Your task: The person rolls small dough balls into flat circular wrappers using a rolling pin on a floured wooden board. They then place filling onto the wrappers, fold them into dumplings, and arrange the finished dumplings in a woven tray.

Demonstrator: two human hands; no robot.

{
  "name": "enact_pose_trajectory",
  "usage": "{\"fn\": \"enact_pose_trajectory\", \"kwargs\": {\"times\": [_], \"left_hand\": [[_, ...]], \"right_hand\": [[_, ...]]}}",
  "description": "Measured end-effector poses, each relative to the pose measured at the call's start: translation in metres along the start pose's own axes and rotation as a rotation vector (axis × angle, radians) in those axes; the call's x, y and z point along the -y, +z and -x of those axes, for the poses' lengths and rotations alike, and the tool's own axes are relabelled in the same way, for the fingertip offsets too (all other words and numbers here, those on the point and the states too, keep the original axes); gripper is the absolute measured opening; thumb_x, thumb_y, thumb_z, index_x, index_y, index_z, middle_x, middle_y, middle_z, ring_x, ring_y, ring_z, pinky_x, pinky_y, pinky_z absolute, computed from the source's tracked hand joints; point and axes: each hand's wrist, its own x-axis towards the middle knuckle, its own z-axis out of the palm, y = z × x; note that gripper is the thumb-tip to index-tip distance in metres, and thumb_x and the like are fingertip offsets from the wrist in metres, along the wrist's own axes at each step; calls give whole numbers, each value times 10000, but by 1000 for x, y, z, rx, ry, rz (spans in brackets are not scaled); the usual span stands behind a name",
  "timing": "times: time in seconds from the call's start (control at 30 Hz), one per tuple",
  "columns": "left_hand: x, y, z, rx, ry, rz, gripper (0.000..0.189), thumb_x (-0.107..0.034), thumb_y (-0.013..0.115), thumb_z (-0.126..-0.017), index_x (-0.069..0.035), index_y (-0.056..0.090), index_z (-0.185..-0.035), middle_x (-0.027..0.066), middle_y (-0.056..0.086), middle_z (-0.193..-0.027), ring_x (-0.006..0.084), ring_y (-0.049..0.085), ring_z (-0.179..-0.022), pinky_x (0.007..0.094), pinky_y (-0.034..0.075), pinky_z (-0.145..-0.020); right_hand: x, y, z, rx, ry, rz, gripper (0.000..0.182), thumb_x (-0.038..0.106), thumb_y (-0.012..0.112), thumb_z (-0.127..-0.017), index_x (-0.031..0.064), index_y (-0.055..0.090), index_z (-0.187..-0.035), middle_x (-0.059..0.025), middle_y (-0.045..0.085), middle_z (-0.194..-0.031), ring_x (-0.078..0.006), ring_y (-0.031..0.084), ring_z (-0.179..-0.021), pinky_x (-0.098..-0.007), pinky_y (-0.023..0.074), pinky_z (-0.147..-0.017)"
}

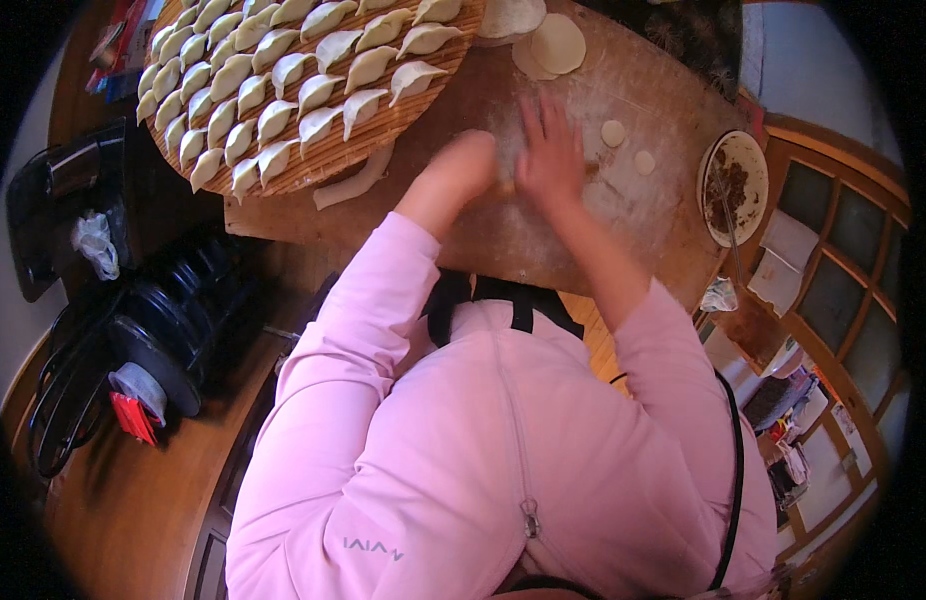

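Observation:
My left hand (467,165) is curled, knuckles up, over the floured wooden board (658,217). Whatever its fingers hold is hidden. Just to its right, my right hand (551,154) lies palm down with the fingers stretched forward, blurred by motion. A short brown piece (593,171), perhaps the end of a rolling pin, shows beside that palm; the rest is covered. Two small flattened dough pieces, one dough disc (613,133) and another disc (644,163), rest right of my right hand. Thin round dough wrappers (558,43) overlap at the board's far side.
A round slatted tray (313,169) of raw dumplings (275,120) overhangs the board's left. A dough strip (358,180) lies partly beneath it. A bowl (761,191) with dark filling (727,187) and a utensil stands at the right edge. Black chairs (185,300) are at left.

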Motion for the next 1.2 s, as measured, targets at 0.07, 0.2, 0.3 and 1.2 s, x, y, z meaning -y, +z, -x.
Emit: {"fn": "enact_pose_trajectory", "kwargs": {"times": [0.07, 0.2, 0.3, 1.2], "left_hand": [[15, -6, 2, 51, 1, 111, 300, -180, 628, -758, 41, 631, -960, 248, 625, -967, 400, 602, -895, 445, 475, -781], [-2, -17, 8, 236, 89, -98, 273, -141, 624, -758, 53, 626, -951, 247, 628, -946, 398, 602, -887, 445, 481, -762], [-11, -10, 5, 135, 71, -188, 247, -135, 604, -767, 59, 625, -919, 244, 628, -926, 394, 604, -886, 441, 493, -756], [15, -20, 11, 91, -81, 101, 257, -106, 619, -750, 6, 632, -981, 214, 633, -979, 379, 605, -913, 416, 479, -768]], "right_hand": [[-1, -6, 21, 92, 12, 42, 656, 178, 542, -733, 141, 369, -1365, -116, 329, -1426, -287, 290, -1335, -534, 222, -1069], [10, -4, -13, -30, 67, 21, 670, 159, 537, -719, 141, 369, -1367, -107, 321, -1434, -291, 290, -1335, -548, 205, -1071], [8, 1, -39, -131, 33, -66, 675, 153, 536, -701, 136, 385, -1358, -99, 321, -1437, -289, 297, -1332, -556, 199, -1071], [8, -6, 1, -23, -140, -122, 624, 177, 535, -700, 80, 433, -1308, -148, 385, -1376, -320, 352, -1282, -470, 282, -1058]]}}
